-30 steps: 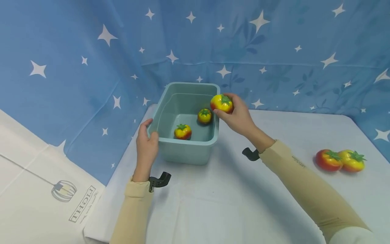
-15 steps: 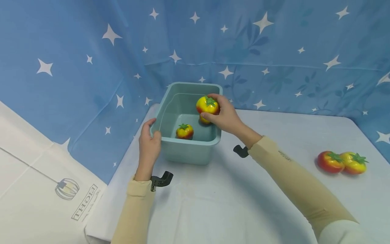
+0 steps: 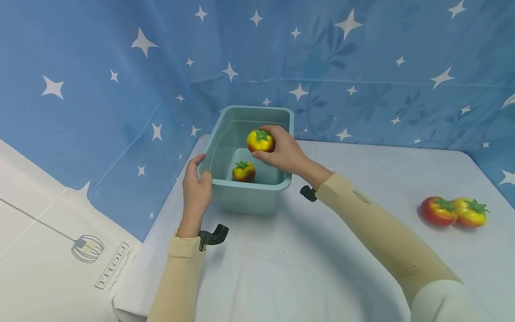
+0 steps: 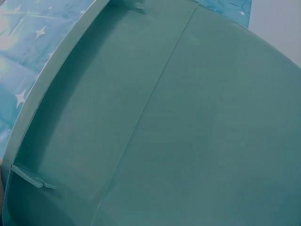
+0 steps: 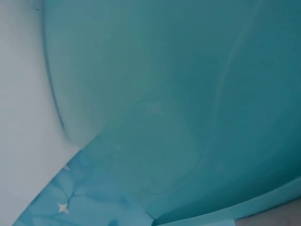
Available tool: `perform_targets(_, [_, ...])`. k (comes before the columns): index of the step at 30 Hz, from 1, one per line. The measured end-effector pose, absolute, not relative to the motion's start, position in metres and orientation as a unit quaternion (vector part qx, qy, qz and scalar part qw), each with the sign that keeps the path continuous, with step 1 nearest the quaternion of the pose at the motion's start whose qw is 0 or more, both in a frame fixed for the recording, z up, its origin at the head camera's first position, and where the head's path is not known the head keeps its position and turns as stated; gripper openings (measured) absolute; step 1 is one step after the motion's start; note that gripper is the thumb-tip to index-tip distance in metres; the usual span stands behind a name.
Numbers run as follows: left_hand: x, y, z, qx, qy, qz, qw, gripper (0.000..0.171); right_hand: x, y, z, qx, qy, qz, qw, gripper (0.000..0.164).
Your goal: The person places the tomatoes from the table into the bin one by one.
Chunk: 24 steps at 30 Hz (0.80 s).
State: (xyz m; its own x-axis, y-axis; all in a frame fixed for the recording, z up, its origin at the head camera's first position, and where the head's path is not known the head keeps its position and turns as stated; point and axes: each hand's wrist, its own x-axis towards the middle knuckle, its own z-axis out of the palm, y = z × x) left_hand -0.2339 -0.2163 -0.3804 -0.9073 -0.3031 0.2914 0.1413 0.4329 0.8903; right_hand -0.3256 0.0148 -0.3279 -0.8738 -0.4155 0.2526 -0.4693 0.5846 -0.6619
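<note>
A blue-green plastic bin (image 3: 249, 197) stands on the white-covered table. My left hand (image 3: 196, 190) grips its left rim near the front corner, thumb on one side and fingers on the other. Over the bin's opening, my right hand (image 3: 283, 150) holds a yellow-and-red toy tomato (image 3: 259, 141) with a green leafy top. Below and in front of it, another such tomato (image 3: 243, 171) lies on the bin floor. A further tomato seen in the bin earlier is now hidden by the right hand. Both wrist views show mostly the bin's outer wall (image 4: 188, 117).
To the right on the table (image 3: 346, 232) lie a red tomato (image 3: 437, 211) and a yellow one (image 3: 470, 212), side by side and touching. A blue star-patterned curtain (image 3: 322, 67) hangs behind the bin, and a cream printed cloth (image 3: 48, 250) is at the left.
The right hand has carried its tomato leftward from the bin's right rim to over the opening, covering the tomato at the right inside. The left hand has kept its grip on the rim.
</note>
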Motion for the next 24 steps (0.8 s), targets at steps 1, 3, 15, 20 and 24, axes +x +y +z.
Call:
perform_targets(1, [-0.234, -0.216, -0.380, 0.049, -0.820, -0.531, 0.209, 0.054, -0.326, 0.014, -0.327, 0.250, -0.889, 0.381, 0.036, 0.071])
perform_targets(3, [-0.234, -0.216, -0.380, 0.049, -0.818, -0.534, 0.207, 0.054, -0.327, 0.014, -0.325, 0.252, -0.888, 0.384, 0.033, 0.072])
perform_targets(15, [-0.233, -0.214, -0.380, 0.050, -0.817, -0.535, 0.208, 0.055, -0.325, 0.024, -0.322, 0.253, -0.873, 0.416, 0.007, 0.072])
perform_targets(20, [-0.234, -0.214, -0.380, 0.054, -0.817, -0.533, 0.213, 0.055, -0.322, 0.039, -0.323, 0.245, -0.859, 0.448, 0.022, 0.064])
perform_targets(24, [-0.232, -0.214, -0.380, 0.051, -0.814, -0.538, 0.212, 0.055, -0.321, 0.056, -0.323, 0.231, -0.856, 0.460, 0.040, 0.059])
